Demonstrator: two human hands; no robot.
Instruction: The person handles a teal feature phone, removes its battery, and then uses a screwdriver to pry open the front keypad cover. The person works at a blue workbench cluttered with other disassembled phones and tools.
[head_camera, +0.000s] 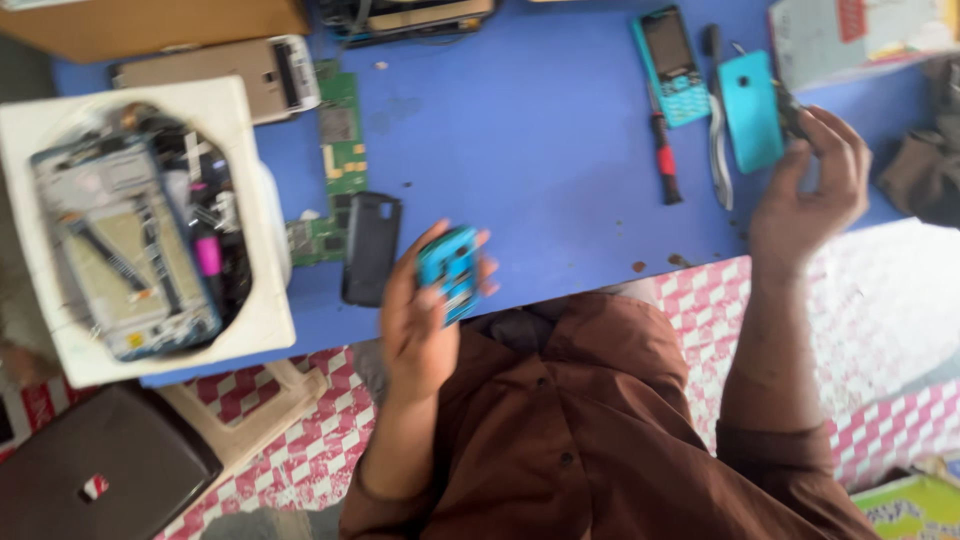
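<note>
Blurred blue phone part (449, 270) gripped by left hand (425, 310) | right hand (810, 190) grasps hidden dark piece (792, 115)

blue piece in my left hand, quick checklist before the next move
1. Left hand grips the blue piece: ok, fingers wrap it above the table edge.
2. Right hand has a hold on the small dark part: cannot tell, blurred.
3. Cyan cover near the right hand: ok, lying beside it.
4. Screwdriver free: ok, flat on the table, untouched.
5. Black cover and circuit board apart from both hands: ok.
6. White tray fully on the table: not ok, it seems to overhang the near left corner.
</note>
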